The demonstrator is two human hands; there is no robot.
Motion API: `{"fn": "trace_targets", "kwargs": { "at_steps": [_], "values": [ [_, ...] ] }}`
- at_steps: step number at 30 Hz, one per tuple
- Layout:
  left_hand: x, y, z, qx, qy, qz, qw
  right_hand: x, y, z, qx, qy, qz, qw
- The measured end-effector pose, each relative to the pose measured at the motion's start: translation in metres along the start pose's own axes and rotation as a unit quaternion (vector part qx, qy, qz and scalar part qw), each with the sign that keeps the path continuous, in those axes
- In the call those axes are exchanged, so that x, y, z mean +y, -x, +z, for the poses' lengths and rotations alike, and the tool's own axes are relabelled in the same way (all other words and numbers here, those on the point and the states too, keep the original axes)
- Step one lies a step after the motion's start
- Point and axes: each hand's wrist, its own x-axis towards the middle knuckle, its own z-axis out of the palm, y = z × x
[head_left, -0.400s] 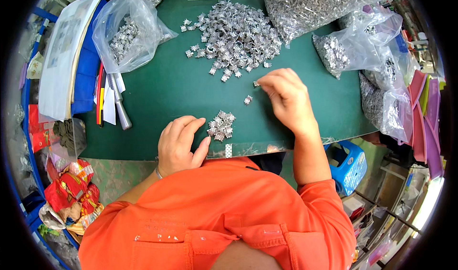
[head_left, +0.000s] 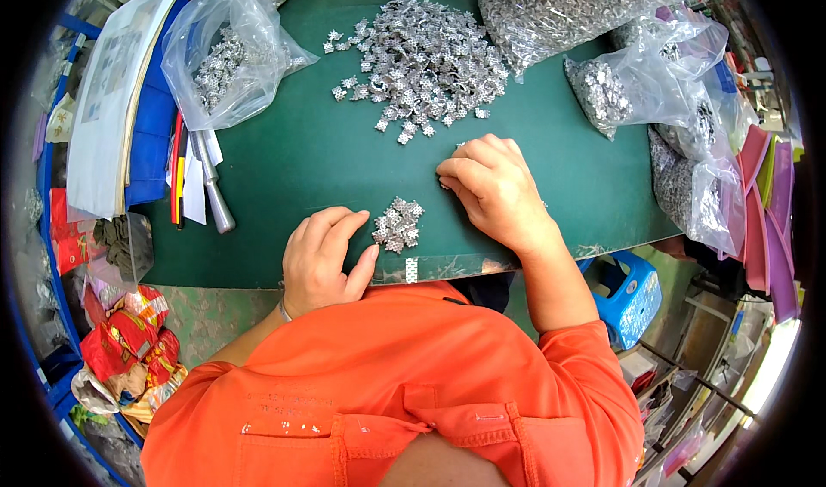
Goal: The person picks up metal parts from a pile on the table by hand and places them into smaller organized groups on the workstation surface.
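A small heap of silvery, toothed metal pieces (head_left: 397, 225) lies near the table's front edge. Beside it my left hand (head_left: 325, 256) rests on the table, fingers slightly apart and holding nothing. To the right of the heap and farther away, my right hand (head_left: 492, 193) is closed in a pinch, fingertips down at the table. Only a sliver of a small metal piece shows under those fingertips; the rest is hidden. Beyond both hands spreads a large pile of like metal pieces (head_left: 434, 65), with a few stray ones at its edges.
The green tabletop (head_left: 284, 173) carries an open clear bag of pieces (head_left: 225, 65), pens (head_left: 179, 169) and a grey metal tool (head_left: 217, 190) at left, beside stacked papers (head_left: 120, 100). Large filled bags (head_left: 585, 9) and smaller ones (head_left: 602, 95) crowd the right. A blue stool (head_left: 628, 302) stands below.
My right hand has moved left and slightly nearer, its fingertips coming down over the loose metal piece that lay in front of it. My left hand stays beside the small heap.
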Motion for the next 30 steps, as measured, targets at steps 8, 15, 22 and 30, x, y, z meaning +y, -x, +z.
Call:
{"fn": "trace_targets", "kwargs": {
  "at_steps": [8,15,22,30],
  "values": [
    [0.002,-0.002,0.002,0.0,0.009,-0.001,1.0,0.014,0.008,-0.027,0.051,0.002,0.018,0.999],
    [0.002,0.0,0.001,-0.008,0.008,-0.019,1.0,0.038,0.038,-0.073,0.008,-0.018,0.121,0.992],
    [0.002,-0.002,0.001,-0.007,0.017,-0.027,0.999,0.035,0.018,-0.063,0.026,-0.031,0.104,0.994],
    [0.002,-0.003,0.0,-0.005,0.031,-0.031,0.999,0.023,-0.015,-0.021,-0.037,0.019,0.063,0.997]
  ]
}}
